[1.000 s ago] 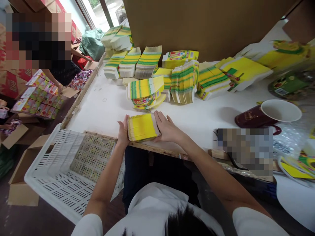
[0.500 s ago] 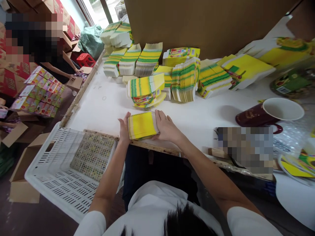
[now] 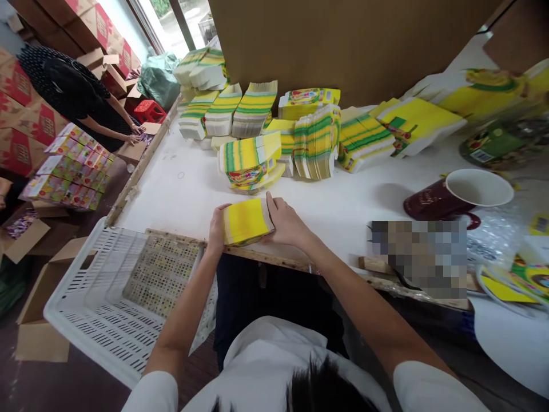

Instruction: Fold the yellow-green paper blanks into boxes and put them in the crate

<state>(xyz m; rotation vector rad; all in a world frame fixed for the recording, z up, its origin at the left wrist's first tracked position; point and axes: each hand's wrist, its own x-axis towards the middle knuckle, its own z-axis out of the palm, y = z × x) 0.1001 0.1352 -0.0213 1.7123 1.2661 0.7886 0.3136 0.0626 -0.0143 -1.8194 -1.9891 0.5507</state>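
Note:
A stack of yellow printed cartons (image 3: 246, 221), flat and pressed together, is squeezed between my two hands at the table's front edge. My left hand (image 3: 217, 229) is wrapped round its left end. Against the right end presses my right hand (image 3: 285, 221), with the thumb side up. Just behind the stack lies a fanned bundle of yellow and green cartons (image 3: 249, 160). Further back stand several more carton bundles (image 3: 316, 140) in a row. The underside of the held stack is hidden.
A white plastic basket (image 3: 72, 309) sits at the left below the table (image 3: 156, 200). At the right are a maroon mug (image 3: 433, 200), bubble wrap (image 3: 493, 240) and a jar (image 3: 493, 146). A co-worker (image 3: 81, 91) bends over an open box at the far left.
The held stack has tilted slightly, and my left fingers, raised before, now curl round its end. The view has shifted a little. The co-worker remains bent over the box.

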